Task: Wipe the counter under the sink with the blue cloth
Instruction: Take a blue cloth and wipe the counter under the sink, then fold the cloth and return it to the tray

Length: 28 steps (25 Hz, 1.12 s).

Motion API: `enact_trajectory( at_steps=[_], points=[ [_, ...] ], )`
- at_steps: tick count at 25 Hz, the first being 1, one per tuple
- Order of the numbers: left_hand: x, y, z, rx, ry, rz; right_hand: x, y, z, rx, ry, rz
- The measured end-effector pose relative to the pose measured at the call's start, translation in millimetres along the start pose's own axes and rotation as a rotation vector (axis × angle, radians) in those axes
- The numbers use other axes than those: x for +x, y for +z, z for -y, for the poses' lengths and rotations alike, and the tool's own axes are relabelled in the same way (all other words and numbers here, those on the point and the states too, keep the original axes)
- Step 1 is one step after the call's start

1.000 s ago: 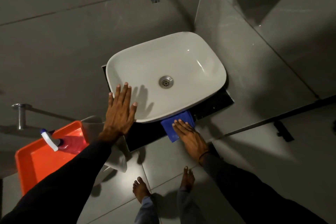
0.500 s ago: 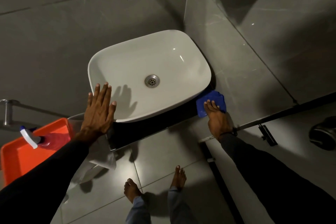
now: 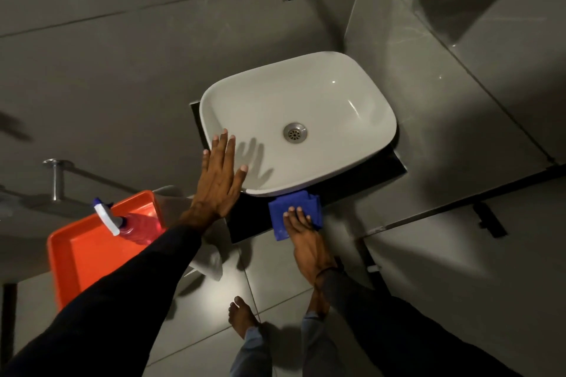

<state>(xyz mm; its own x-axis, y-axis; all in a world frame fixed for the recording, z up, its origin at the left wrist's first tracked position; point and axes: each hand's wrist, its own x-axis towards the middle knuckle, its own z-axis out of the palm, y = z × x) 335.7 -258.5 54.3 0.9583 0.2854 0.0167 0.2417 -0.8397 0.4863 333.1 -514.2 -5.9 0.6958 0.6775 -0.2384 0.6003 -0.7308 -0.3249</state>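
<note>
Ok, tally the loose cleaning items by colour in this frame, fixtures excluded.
Blue: 1, the cloth on the counter, under the right hand.
Orange: 1, the tub.
Pink: 1, the spray bottle in the tub.
Total: 3

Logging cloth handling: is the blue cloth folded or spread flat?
Folded: the blue cloth shows layered edges under the right hand on the counter.

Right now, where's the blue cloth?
The blue cloth lies on the black counter at the sink's front edge, pressed flat under the right hand.
</note>
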Motion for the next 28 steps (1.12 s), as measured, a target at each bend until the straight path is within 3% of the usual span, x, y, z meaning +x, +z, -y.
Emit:
enact_trajectory(
  at_steps=[2,5,7,9,13,17,18,20,21,24,28],
  points=[
    [-24,4,16,-0.186,-0.145,-0.053,5,13,49,-0.038,-0.046,0.057],
    [-76,16,47,-0.495,-0.452,0.012,11,26,104,-0.034,-0.063,0.136],
    [-110,20,55,-0.826,-0.731,0.159,11,29,122,0.02,-0.055,0.129],
    [-128,21,53,-1.001,-0.888,0.339,11,28,125,0.119,-0.035,0.105],
    [-128,25,37,-1.027,-0.891,0.306,10,17,118,0.291,0.013,0.061],
    [-127,13,21,-1.028,-0.907,0.251,5,5,100,0.604,0.443,-0.273],
    [-130,9,18,-1.038,-0.902,0.271,7,2,94,0.662,0.582,-0.263],
    [-140,4,14,-1.041,-0.873,0.319,11,2,86,0.832,0.779,-0.038],
    [-149,0,11,-1.038,-0.869,0.316,9,2,87,0.919,0.783,0.073],
    [-174,-17,13,-1.045,-0.913,0.274,1,3,103,1.039,0.689,0.226],
    [-211,-47,42,-0.996,-0.993,0.236,2,10,145,1.017,0.583,0.377]
  ],
)
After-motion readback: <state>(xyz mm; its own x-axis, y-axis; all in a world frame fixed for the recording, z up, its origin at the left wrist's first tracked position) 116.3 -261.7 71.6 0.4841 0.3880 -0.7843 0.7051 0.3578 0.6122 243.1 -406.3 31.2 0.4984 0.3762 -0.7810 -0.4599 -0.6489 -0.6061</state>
